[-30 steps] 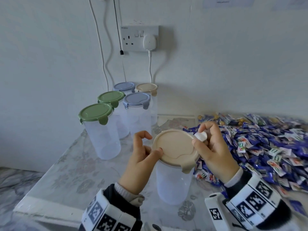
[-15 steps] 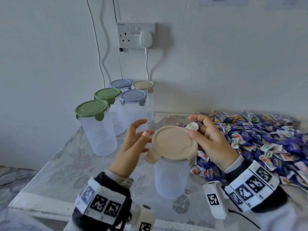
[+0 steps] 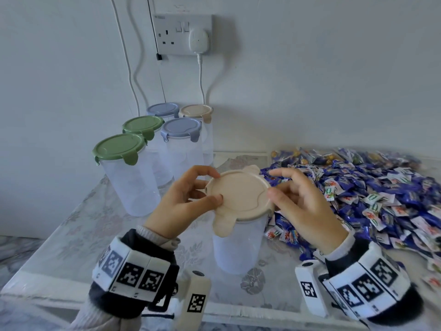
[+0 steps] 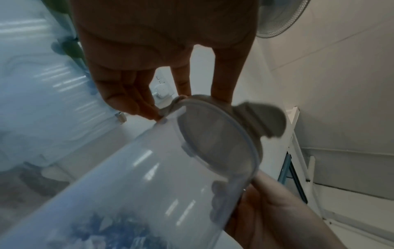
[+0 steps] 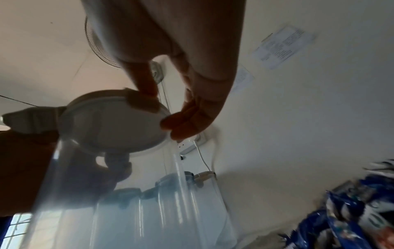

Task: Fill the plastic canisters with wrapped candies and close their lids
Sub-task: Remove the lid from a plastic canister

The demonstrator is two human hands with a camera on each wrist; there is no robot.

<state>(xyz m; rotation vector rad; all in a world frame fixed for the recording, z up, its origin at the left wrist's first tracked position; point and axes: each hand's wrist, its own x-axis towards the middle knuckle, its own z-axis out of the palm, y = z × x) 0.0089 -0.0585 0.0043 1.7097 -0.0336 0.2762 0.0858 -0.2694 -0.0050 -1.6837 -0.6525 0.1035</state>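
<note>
We hold a beige lid (image 3: 238, 193) on top of a clear canister (image 3: 238, 244) that stands near the front edge of the table (image 3: 71, 225). Our left hand (image 3: 181, 206) pinches the lid's left rim, thumb on top and fingers curled at the edge; in the left wrist view those fingertips (image 4: 149, 111) meet a lid tab. Our right hand (image 3: 303, 201) grips the right rim, thumb on the lid's upper edge and fingers curled behind it. The lid's tabs are flipped out, one hanging over the front of the canister, and the lid sits slightly tilted. Nothing shows inside the canister from the head view.

To the left and behind stand five more canisters, all lidded: two with green lids (image 3: 119, 148), two with blue lids (image 3: 181, 127) and one with a beige lid (image 3: 196, 111). They huddle together by the wall, the nearest one just beside our left hand. Between that group and the table's front edge lies bare patterned tabletop.

To the right a heap of wrapped candies (image 3: 358, 182), mostly in blue wrappers and too many to count, spreads across the table and comes right up to the canister's base. On the wall above is a double socket (image 3: 182, 34) with one white plug and cables hanging down.
</note>
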